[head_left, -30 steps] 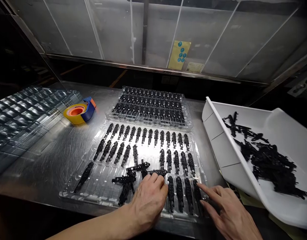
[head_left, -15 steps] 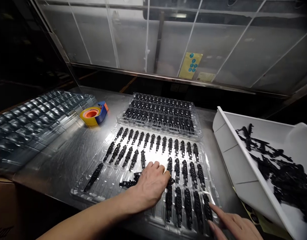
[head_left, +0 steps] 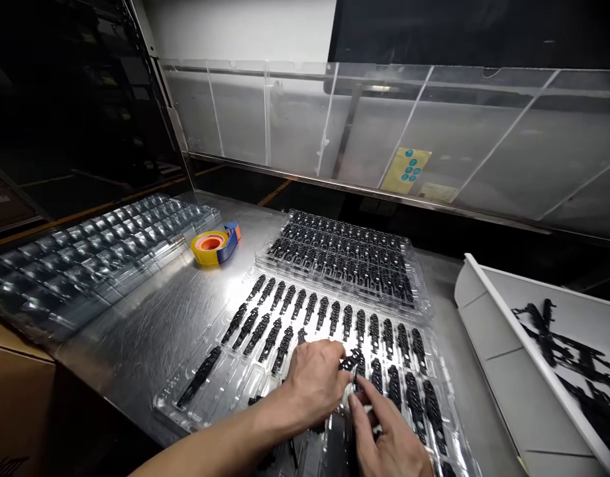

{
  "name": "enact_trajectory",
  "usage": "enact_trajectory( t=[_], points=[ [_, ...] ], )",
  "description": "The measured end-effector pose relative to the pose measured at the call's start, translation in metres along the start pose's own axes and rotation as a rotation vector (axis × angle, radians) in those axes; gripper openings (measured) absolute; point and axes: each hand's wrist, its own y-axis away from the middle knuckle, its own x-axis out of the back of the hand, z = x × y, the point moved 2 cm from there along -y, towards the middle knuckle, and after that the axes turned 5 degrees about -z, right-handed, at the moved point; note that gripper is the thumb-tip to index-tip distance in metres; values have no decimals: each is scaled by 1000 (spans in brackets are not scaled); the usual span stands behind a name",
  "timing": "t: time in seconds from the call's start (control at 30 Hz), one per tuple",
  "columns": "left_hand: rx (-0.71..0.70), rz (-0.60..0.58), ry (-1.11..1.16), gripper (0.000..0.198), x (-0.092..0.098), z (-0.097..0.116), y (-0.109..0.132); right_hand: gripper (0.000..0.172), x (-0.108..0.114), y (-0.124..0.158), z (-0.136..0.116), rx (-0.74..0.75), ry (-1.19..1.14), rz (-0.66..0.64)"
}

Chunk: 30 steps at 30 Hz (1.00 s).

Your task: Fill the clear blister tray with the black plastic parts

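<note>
Seating one small black part [head_left: 352, 361] into an open pocket of the clear tray [head_left: 225, 387], near the middle of the second row, where the filled pockets on the left stop and those on the right begin. Left hand [head_left: 317, 384] resting low over the tray, fingers curled, its grip pinching the black part at the fingertips just beside the right-hand columns. Right hand [head_left: 384, 437] close in from the near side, index finger [head_left: 361, 404] stretched toward the same spot and touching or almost touching the left fingertips; grip of that hand loose and spread, holding nothing that can be made out. Judged best done by turning the part lengthwise with its neighbours, lowering it flat, then pressing lightly with one fingertip, without nudging the seated pieces alongside. Also worth steadying the thin tray so it does not flex. Beyond it, at the far side of the bench [head_left: 150, 318], a second tray [head_left: 344, 255] fully loaded; a tape roll [head_left: 212, 245] to the left of that; stacked empty trays [head_left: 86, 258] at far left; a white bin [head_left: 513, 371] of loose black parts at right.
</note>
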Motion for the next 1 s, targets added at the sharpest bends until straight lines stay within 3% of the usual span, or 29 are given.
enact_trajectory(
  t=[0.1, 0.27, 0.53, 0.83, 1.0],
  points=[
    [23, -10, -73, 18, -7, 3, -8, 30, -7, -19, 7, 189, 87, 53],
    [-32, -47, -139, 34, -6, 0, -4, 29, -10, -34, 9, 223, 116, 21],
    [-157, -98, -234, 9, 3, -20, 18, 28, -19, -25, 20, 286, 225, -80],
    [-151, -63, -153, 6, 8, -29, 18, 30, -26, -34, 26, 426, 376, -57],
    [-164, -142, -112, 7, 13, -26, 27, 28, -15, -24, 22, 491, 274, -26]
  ],
)
